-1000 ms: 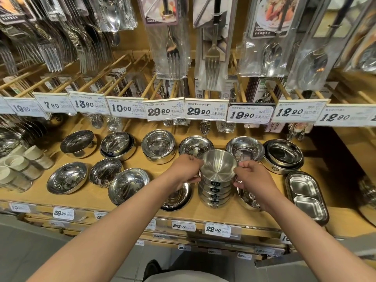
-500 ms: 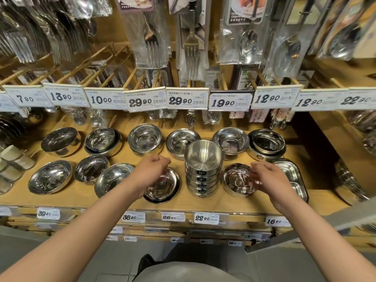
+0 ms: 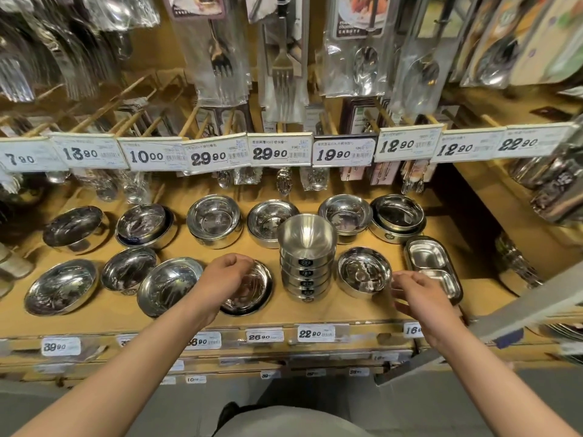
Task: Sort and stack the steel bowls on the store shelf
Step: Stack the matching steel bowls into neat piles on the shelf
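A stack of several small steel bowls (image 3: 306,253) stands upright at the front middle of the wooden shelf (image 3: 315,313). My left hand (image 3: 225,277) hovers over a shallow steel bowl (image 3: 255,290) just left of the stack, fingers loosely curled and holding nothing. My right hand (image 3: 419,296) hangs relaxed and empty at the right rim of a steel bowl (image 3: 364,275) that sits right of the stack. Neither hand touches the stack.
More steel bowls sit in two rows: three at the front left (image 3: 170,285) and several along the back (image 3: 214,220). A two-compartment steel tray (image 3: 432,266) lies at the right. Price tags (image 3: 344,151) and hanging packaged forks and spoons (image 3: 284,74) overhang the back.
Both hands have let go of the top bowl of the stack and drawn apart, the left to the bowl on the left, the right to the bowl on the right.
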